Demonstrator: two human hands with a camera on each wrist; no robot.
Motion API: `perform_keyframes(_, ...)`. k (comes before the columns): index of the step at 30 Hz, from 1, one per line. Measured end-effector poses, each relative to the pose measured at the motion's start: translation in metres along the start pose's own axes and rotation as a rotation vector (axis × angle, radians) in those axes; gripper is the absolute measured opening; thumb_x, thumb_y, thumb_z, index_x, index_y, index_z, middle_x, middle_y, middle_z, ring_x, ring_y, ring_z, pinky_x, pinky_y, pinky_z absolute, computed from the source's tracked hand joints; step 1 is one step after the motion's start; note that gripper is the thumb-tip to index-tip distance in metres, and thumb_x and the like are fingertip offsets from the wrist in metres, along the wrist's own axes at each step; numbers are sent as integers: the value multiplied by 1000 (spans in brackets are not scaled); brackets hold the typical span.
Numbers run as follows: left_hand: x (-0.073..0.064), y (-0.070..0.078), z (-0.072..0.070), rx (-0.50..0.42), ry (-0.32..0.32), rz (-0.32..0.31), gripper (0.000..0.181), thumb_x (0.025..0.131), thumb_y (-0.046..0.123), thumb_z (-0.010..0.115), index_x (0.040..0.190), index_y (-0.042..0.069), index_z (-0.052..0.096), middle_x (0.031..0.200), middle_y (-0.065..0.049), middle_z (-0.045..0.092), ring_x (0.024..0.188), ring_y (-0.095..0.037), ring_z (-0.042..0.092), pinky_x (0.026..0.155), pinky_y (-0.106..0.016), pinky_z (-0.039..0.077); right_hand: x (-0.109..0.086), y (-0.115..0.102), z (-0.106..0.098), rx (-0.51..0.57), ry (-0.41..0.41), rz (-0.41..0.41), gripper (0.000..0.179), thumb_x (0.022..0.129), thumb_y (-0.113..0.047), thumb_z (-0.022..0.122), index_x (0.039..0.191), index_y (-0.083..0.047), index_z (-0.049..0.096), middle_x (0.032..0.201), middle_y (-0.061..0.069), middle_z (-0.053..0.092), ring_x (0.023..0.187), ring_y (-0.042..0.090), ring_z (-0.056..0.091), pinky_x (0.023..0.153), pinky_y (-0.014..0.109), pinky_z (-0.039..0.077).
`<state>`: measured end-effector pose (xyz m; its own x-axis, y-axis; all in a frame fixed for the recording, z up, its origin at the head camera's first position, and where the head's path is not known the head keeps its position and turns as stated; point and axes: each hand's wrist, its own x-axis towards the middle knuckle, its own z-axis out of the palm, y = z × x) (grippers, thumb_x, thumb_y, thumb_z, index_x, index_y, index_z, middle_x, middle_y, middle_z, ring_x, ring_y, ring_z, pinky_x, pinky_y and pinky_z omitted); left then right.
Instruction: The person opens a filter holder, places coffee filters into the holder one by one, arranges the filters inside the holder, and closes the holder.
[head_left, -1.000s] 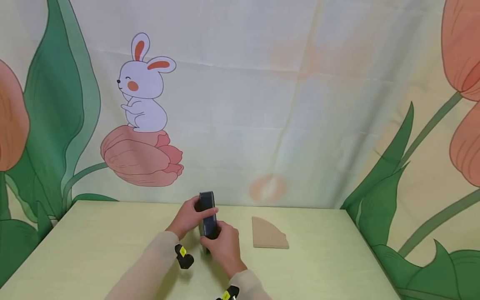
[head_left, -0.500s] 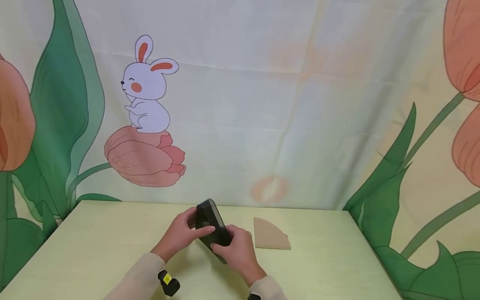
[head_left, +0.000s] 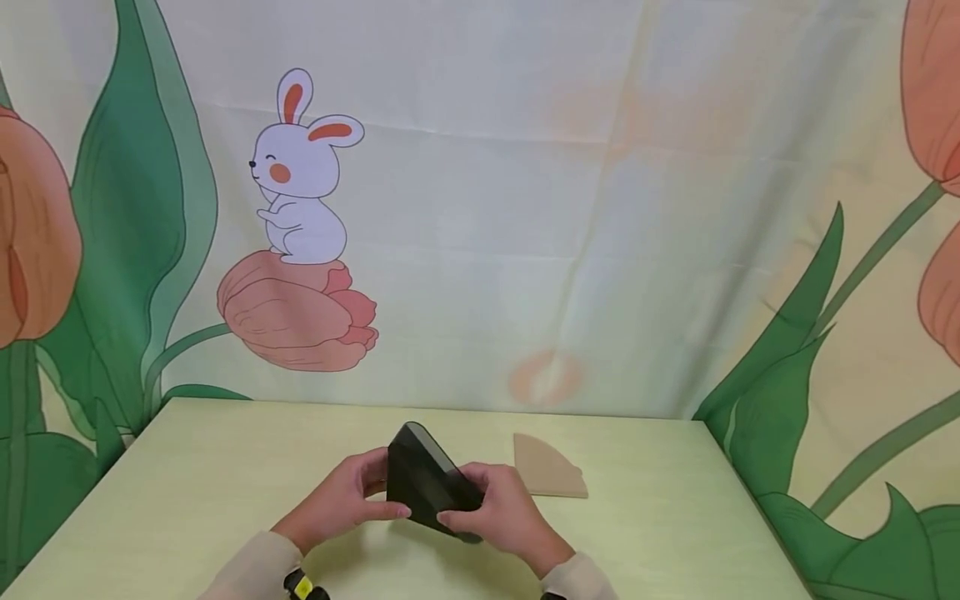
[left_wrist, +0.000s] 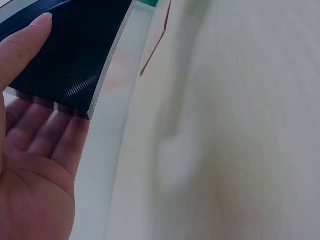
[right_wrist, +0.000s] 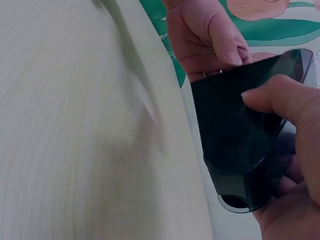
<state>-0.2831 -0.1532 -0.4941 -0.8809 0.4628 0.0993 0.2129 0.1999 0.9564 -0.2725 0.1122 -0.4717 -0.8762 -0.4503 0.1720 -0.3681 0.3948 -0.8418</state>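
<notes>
A glossy black wedge-shaped case (head_left: 423,485) is held tilted above the table in the head view. My left hand (head_left: 347,496) pinches its left side, the thumb on the near face and the fingers behind. On the other side my right hand (head_left: 508,510) grips the lower right part, thumb in front. Fine ribbing and a clear edge show on the case (left_wrist: 75,60) in the left wrist view. The right wrist view shows a rounded end with an opening on the case (right_wrist: 235,115). Right of the hands lie fan-shaped brown coffee filter papers (head_left: 549,468), flat.
The pale wood-look table (head_left: 660,517) runs back to a fabric backdrop (head_left: 465,250) printed with a rabbit and tulips. Behind the right hand, the filter papers are close to its knuckles.
The case has gone from upright and edge-on to leaning, its broad face now turned toward the head camera. Both hands have come lower and spread apart, still holding it.
</notes>
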Motion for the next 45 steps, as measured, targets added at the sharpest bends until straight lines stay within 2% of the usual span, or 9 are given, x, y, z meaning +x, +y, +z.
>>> perform_keyframes(3, -6, 1, 2, -19, -21, 23, 62, 83, 22, 87, 139, 11, 61, 129, -8, 71, 115, -16, 70, 99, -22, 52, -3, -3, -4, 12, -57, -24, 30, 77, -20, 89, 105, -15, 77, 93, -3, 77, 77, 5, 66, 72, 23, 55)
perform_keyframes(8, -15, 0, 6, -21, -21, 45, 45, 84, 15, 86, 125, 7, 69, 115, -9, 77, 101, -17, 75, 92, -24, 56, -6, -4, -6, 19, -145, -61, 30, 78, -18, 88, 106, -15, 76, 91, -3, 77, 76, 2, 65, 71, 21, 56)
perform_keyframes(13, -21, -2, 8, -31, -11, 33, 46, 83, 18, 87, 124, 7, 70, 113, -9, 78, 100, -20, 76, 90, -24, 57, -8, -4, -3, 47, -180, -62, 31, 79, -17, 88, 108, -15, 76, 93, 1, 78, 77, 2, 66, 74, 20, 55)
perform_keyframes(17, -24, -6, 7, -44, -1, 12, 50, 82, 19, 87, 127, 7, 69, 114, -10, 78, 101, -19, 76, 89, -23, 56, -7, -2, 0, 50, -161, -69, 33, 79, -19, 89, 109, -16, 76, 95, 1, 78, 78, 2, 66, 75, 20, 55)
perform_keyframes(25, -26, -14, 4, -12, 21, -19, 56, 80, 20, 89, 129, 5, 67, 118, -11, 76, 101, -17, 75, 88, -20, 55, -4, 9, 12, 32, -55, -72, 35, 74, -24, 94, 104, -15, 78, 93, 1, 79, 77, 2, 70, 74, 20, 56)
perform_keyframes(33, -29, -20, -2, 64, 24, -30, 49, 78, 19, 90, 121, 6, 71, 112, -8, 78, 97, -13, 75, 86, -18, 55, 4, 20, 24, 2, -89, -48, 38, 74, -24, 94, 107, -14, 78, 94, -6, 79, 78, -1, 70, 76, 19, 56)
perform_keyframes(38, -29, -22, -3, 107, 18, -24, 43, 78, 20, 91, 116, 7, 73, 105, -6, 79, 92, -15, 75, 82, -23, 57, 7, 25, 28, -6, -96, -50, 39, 74, -23, 94, 108, -13, 78, 95, -6, 79, 80, -2, 70, 77, 19, 55)
perform_keyframes(45, -30, -25, -4, 117, 26, -33, 44, 77, 19, 91, 116, 8, 73, 106, -5, 79, 91, -15, 75, 79, -22, 57, 9, 26, 32, -9, -102, -12, 39, 73, -23, 94, 108, -14, 78, 94, -8, 79, 80, -2, 69, 78, 19, 55)
